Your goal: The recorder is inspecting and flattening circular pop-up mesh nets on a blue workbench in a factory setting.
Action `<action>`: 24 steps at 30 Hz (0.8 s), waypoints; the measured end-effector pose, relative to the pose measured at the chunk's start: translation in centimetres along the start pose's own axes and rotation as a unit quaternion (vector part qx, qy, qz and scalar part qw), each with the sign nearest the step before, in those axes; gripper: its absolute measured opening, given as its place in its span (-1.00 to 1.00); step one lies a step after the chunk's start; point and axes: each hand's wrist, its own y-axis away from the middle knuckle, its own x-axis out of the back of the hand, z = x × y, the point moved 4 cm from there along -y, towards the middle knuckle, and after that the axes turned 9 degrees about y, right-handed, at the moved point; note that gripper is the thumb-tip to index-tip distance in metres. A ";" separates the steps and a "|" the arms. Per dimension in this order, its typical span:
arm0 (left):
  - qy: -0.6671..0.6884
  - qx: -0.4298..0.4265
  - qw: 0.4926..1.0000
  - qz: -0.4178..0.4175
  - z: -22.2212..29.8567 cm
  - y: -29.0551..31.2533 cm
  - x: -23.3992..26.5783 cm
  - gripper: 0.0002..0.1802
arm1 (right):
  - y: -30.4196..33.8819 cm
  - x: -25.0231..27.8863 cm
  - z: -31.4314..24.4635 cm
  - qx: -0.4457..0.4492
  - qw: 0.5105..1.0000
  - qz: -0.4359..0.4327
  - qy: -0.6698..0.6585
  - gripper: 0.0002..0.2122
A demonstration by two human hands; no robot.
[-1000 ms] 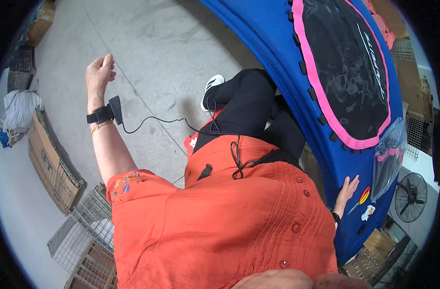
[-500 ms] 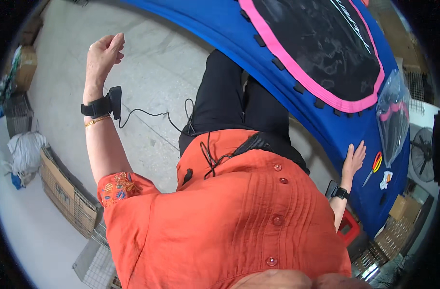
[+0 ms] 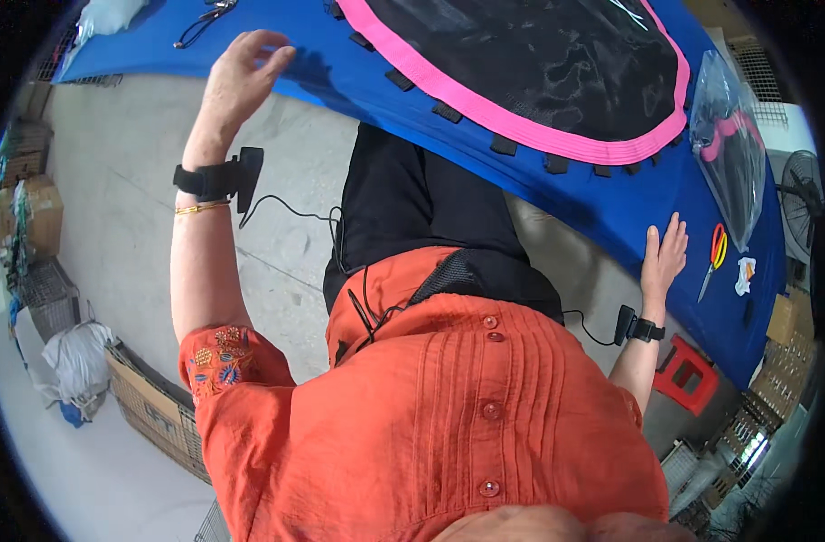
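My left hand (image 3: 246, 76) hovers near the edge of a blue-covered table (image 3: 286, 59), its fingers bent and apart with nothing in them. On the right, my right hand (image 3: 665, 255) lies flat on the blue cover, fingers stretched. Just beyond it are scissors (image 3: 715, 257) with red and yellow handles and a small crumpled white wrapper (image 3: 744, 275). A black mesh piece (image 3: 539, 72) with a broad pink border (image 3: 521, 123) and black tabs spreads over the table. Beside its right end lies a clear plastic bag (image 3: 733, 167) with pink and black material inside.
A red plastic stool (image 3: 687, 375) stands under the table's right end. Near the far left edge lie a dark corded item (image 3: 205, 23) and a pale plastic bag (image 3: 105, 20). Wire crates (image 3: 155, 411), a carton (image 3: 37, 217) and a fan (image 3: 799, 194) stand around.
My left hand has moved from over the floor to the table's edge, its fingers loosening from a curl. My right hand stays flat on the cover. The view has turned, showing more table on the left.
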 end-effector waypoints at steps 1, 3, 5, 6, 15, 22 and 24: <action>0.003 -0.040 0.999 -0.007 0.5 -0.3 -0.7 -0.61 | 0.1 0.0 0.0 0.002 1.000 0.004 -0.001 -0.33; -0.014 -0.043 0.999 -0.022 1.0 -0.8 -1.8 -0.59 | 0.1 -0.3 0.2 0.001 1.000 0.010 0.001 -0.33; -0.040 -0.051 0.997 -0.053 0.7 -1.0 -2.6 -0.51 | 0.1 -0.5 0.3 0.001 1.000 0.017 0.002 -0.33; -0.041 -0.054 0.996 -0.053 0.6 -1.0 -2.8 -0.51 | 0.1 -0.3 0.1 -0.003 1.000 0.015 0.005 -0.33; -0.074 0.007 0.984 -0.164 -0.4 -0.2 -3.1 -0.48 | 0.1 -0.5 0.1 -0.003 1.000 0.022 0.011 -0.33; -0.046 -0.033 0.987 -0.149 -1.2 0.6 -2.8 -0.44 | -0.1 -0.5 -0.1 -0.001 1.000 0.027 0.011 -0.33; -0.030 -0.025 0.988 -0.147 -1.5 0.6 -2.7 -0.45 | 0.0 -0.5 -0.2 -0.002 0.999 0.031 0.014 -0.33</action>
